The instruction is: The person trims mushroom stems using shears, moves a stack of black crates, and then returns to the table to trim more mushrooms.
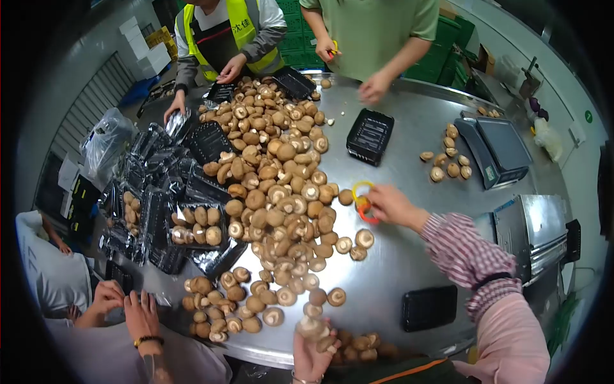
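Note:
My right hand, below a checkered sleeve, is closed on small scissors with yellow and orange handle rings, over the right edge of the mushroom pile. At the bottom centre, my left hand is closed around mushrooms, slightly blurred, beside the table's near edge. Loose mushrooms lie just above it, and several more sit low down to its right. A few pale-stemmed mushrooms rest cap down below my right hand.
Black trays stand on the metal table. Wrapped packs heap up at left. A scale is at right. Two people work across the table, one with scissors; another person's hands are at lower left.

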A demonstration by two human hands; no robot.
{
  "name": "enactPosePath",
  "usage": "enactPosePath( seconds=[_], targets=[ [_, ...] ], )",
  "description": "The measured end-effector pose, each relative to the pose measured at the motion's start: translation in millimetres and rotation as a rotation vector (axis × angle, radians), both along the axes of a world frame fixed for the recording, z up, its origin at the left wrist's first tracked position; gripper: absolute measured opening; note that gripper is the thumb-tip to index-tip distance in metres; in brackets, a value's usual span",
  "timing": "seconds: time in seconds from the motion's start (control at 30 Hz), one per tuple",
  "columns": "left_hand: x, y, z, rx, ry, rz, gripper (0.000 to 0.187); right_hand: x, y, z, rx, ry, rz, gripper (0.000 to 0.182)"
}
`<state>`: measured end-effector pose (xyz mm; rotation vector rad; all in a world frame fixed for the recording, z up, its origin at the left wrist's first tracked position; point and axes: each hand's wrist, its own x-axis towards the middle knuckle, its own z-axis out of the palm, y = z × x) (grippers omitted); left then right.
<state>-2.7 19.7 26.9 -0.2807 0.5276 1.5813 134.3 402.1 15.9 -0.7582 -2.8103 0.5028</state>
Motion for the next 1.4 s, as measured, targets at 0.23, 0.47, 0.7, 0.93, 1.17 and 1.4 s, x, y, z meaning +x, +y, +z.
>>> enactPosePath(
  seconds=[0.23, 0.47, 0.7, 0.93, 1.17, 1.4],
  targets=[
    [20.7, 15.6, 54.0, 0.086, -0.103, 0.025, 0.062, 151.5, -113.9, -28.9, 0.007, -0.207, 0.369, 0.030],
    [64.1, 4.5, 87.4, 0.253, 0.279, 0.020, 0.052, 136.4, -160.2, -57.3, -0.219, -0.108, -0.465, 0.049],
    [96.2, -0.7, 111.4, 0.050, 1.077, 0.206, 0.067, 139.8, -134.9, -69.6, -0.358, -0.097, -0.875, 0.074],
    [90.4, -6.6, 105.6, -0.109, 1.174, 0.233, 0.059, 187.3, -222.7, 26.4, -2.569, 1.254, -0.531, 0.061],
    [88.8, -25.6, 84.8, -0.168, 0.976, 0.234, 0.056, 167.1, -300.1, 77.6, -2.794, 0.818, -0.015, 0.064],
    [86.3, -43.9, 88.4, -0.209, 1.025, 0.175, 0.053, 140.7, -287.6, 114.8, -2.134, 0.453, 0.022, 0.075]
  ],
)
